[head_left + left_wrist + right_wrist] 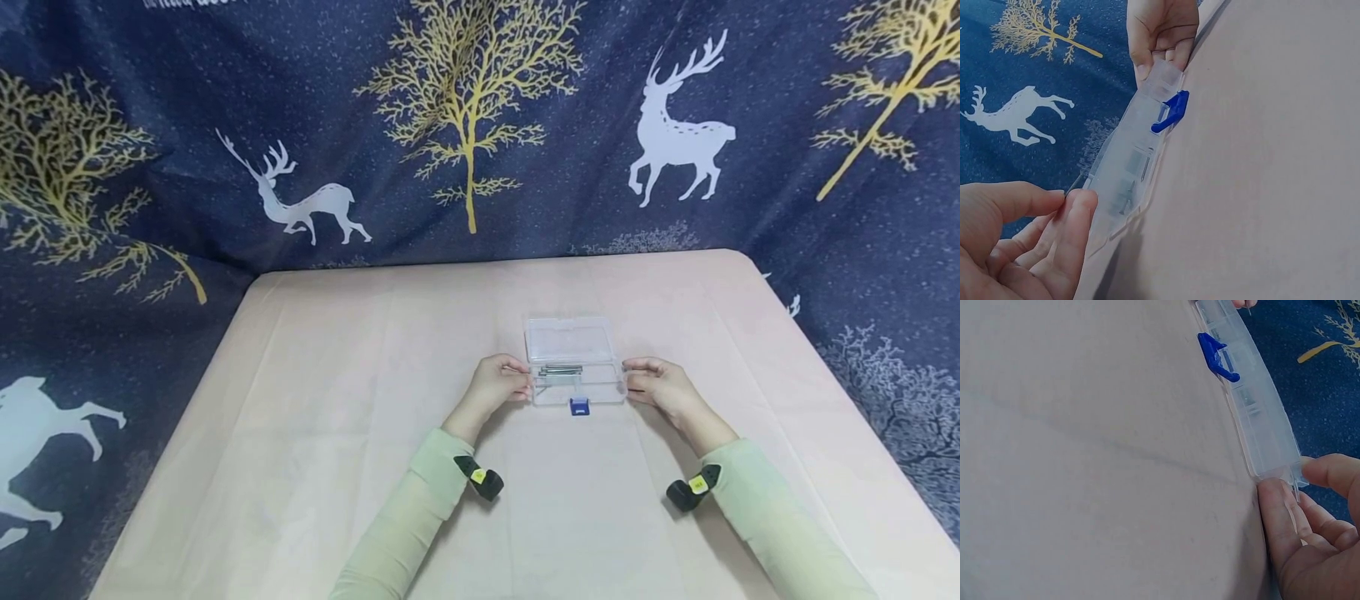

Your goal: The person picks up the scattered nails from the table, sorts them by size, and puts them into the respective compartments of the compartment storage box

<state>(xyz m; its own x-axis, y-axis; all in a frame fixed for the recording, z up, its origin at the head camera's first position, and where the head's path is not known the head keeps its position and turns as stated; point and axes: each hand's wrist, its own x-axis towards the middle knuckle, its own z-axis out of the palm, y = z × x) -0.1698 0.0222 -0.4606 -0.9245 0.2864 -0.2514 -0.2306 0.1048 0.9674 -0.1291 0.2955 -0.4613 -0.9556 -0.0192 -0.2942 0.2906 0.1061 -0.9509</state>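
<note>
1. A clear plastic box (574, 362) with a blue latch (579, 407) lies on the table with a pink cloth (337, 375), about at the middle of the table. The latch is on the box side that faces the person.
2. Inside the box, some thin grey metal pieces (558, 371) lie in a row close behind the latch; I cannot tell exactly what they are. The far part of the box looks without content.
3. The left hand (495, 383) is at the left end of the box. Its thumb and fingers (1075, 219) are curled and pinch the edge of the box.
4. The right hand (660, 385) is at the right end of the box. Its thumb and fingers (1279, 512) pinch the corner there.
5. Behind the table hangs a dark blue curtain with deer and golden trees (465, 125).
</note>
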